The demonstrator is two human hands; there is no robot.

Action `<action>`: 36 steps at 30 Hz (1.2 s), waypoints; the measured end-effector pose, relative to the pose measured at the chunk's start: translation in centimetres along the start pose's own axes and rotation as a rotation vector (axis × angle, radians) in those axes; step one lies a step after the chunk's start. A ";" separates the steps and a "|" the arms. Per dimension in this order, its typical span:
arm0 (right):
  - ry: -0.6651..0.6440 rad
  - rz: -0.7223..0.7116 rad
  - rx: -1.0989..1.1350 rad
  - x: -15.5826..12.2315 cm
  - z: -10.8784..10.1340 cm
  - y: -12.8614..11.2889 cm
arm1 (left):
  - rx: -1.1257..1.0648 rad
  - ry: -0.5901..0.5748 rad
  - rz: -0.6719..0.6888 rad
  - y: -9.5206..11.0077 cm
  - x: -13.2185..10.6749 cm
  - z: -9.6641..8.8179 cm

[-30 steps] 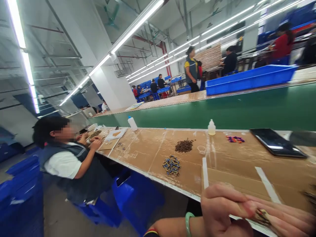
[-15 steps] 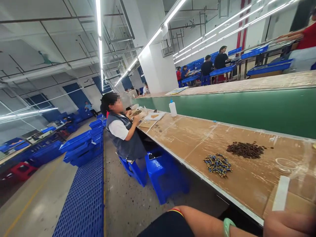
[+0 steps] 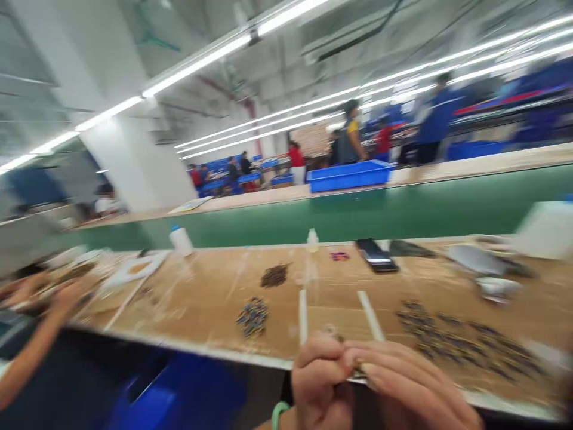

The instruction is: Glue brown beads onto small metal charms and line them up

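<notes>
My left hand, with a pale green bangle at its wrist, is closed in a pinch near the table's front edge. Against it presses my right hand, its fingers also pinched together. Between the fingertips shows a small brassy piece, blurred and mostly covered, its kind unclear. Just beyond the hands two white strips lie on the brown tabletop. A heap of small blue-and-gold pieces lies to the left, with dark brown pieces behind it. More dark-and-gold pieces spread out on the right.
Along the back stand a small dropper bottle, a phone and a white bottle. A blue tray rests above the green partition. At left, a co-worker's arm reaches over the table; a blue stool is below.
My view has swung right, from the aisle and seated co-worker to the table in front. Both my hands now show together at the fingertips; earlier only one arm and part of a hand showed.
</notes>
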State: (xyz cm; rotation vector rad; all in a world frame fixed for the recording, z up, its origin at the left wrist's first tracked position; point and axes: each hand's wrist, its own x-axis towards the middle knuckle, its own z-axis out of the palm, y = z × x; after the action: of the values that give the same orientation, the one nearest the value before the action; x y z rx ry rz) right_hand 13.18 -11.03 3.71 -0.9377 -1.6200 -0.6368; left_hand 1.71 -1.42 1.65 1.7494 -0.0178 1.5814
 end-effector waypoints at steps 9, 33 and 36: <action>0.168 -0.029 -0.121 2.1 -1.8 0.8 | -0.186 0.001 0.212 -1.2 2.4 3.8; 0.155 0.003 -0.143 1.9 -2.0 1.8 | -0.220 -0.089 0.141 -3.3 1.9 2.8; 0.141 -0.002 -0.137 1.9 -1.7 1.9 | -0.176 -0.011 0.111 -4.0 1.4 2.4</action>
State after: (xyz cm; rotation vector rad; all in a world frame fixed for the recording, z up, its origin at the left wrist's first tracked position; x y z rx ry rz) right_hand 15.55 -10.94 5.84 -0.9678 -1.4665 -0.8057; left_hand 6.01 0.77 0.98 1.6438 -0.2553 1.5980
